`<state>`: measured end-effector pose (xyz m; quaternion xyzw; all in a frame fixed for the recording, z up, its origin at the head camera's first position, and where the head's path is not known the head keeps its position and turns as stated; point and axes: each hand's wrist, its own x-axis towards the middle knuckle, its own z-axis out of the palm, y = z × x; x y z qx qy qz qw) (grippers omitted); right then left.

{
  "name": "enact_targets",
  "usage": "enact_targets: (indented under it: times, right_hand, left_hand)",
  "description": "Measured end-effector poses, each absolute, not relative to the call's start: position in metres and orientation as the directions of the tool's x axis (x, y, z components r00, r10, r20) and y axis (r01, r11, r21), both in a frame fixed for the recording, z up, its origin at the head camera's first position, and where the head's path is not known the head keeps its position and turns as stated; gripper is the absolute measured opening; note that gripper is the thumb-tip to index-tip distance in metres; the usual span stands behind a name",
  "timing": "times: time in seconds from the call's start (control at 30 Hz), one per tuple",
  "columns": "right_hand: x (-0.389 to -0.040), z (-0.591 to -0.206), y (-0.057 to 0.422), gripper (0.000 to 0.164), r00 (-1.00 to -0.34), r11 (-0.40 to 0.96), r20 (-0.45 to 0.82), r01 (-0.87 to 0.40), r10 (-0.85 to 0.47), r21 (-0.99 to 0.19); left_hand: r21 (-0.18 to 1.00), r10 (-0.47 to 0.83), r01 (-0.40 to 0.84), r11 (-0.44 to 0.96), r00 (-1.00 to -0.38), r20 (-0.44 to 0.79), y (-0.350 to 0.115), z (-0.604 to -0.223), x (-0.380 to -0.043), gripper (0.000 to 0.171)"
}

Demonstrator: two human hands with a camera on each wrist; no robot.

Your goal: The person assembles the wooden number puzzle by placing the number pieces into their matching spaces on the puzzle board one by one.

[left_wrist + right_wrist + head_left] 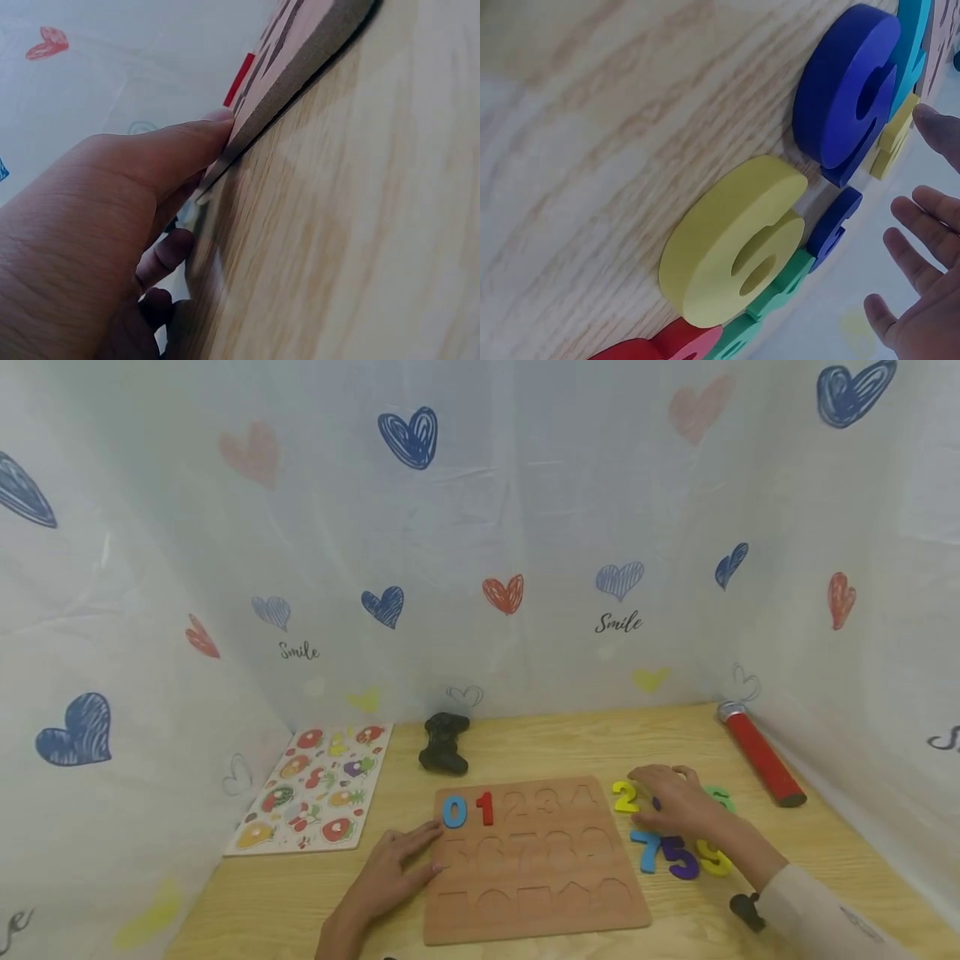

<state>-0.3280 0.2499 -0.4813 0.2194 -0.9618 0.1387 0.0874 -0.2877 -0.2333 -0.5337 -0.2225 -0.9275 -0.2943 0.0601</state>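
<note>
A wooden number board [540,922] lies on the table, with a blue 0 [453,812] and a red 1 [486,809] in its top row. My left hand [393,870] rests at the board's left edge, its thumb [199,146] touching the rim. Over the loose numbers on the right, my right hand [675,797] has its fingers spread, holding nothing. Its thumb is close to the yellow 2 [619,797]. Below that hand are a blue 7 [647,851], a purple 5 [847,97] and a yellow number [705,247]. Green numbers [780,285] lie partly behind it.
A fruit picture board [307,789] lies at the left. At the back stands a black game controller [444,743]. A red microphone [761,756] lies at the far right, and a small black object [746,910] sits by the right sleeve. Heart-printed curtains [465,527] enclose the table.
</note>
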Motion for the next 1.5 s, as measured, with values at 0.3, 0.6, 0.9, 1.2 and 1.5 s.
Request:
enact_targets:
  times: [0.3, 0.6, 0.9, 1.2, 1.5]
  right_hand:
    - [-0.339, -0.487, 0.247, 0.056, -0.909, 0.874, 0.167, -0.413, -0.381, -0.255]
    - [-0.343, -0.491, 0.245, 0.044, -0.906, 0.869, 0.162, -0.421, -0.391, -0.260]
    - [-0.337, -0.480, 0.238, 0.036, -0.880, 0.852, 0.215, -0.468, -0.424, -0.235]
    - [-0.334, -0.473, 0.230, 0.035, -0.847, 0.824, 0.260, -0.520, -0.463, -0.227]
    - [-0.334, -0.471, 0.221, 0.034, -0.824, 0.807, 0.296, -0.550, -0.483, -0.216]
  left_hand:
    - [0.529, 0.367, 0.429, 0.732, -0.903, 0.224, -0.233, -0.533, -0.286, 0.053]
    - [0.536, 0.358, 0.396, 0.745, -0.916, 0.179, -0.232, -0.532, -0.285, 0.055]
    - [0.533, 0.367, 0.410, 0.740, -0.910, 0.191, -0.232, -0.533, -0.285, 0.054]
    - [0.530, 0.364, 0.431, 0.730, -0.902, 0.233, -0.233, -0.532, -0.284, 0.053]
    - [0.518, 0.370, 0.440, 0.734, -0.898, 0.239, -0.233, -0.532, -0.284, 0.053]
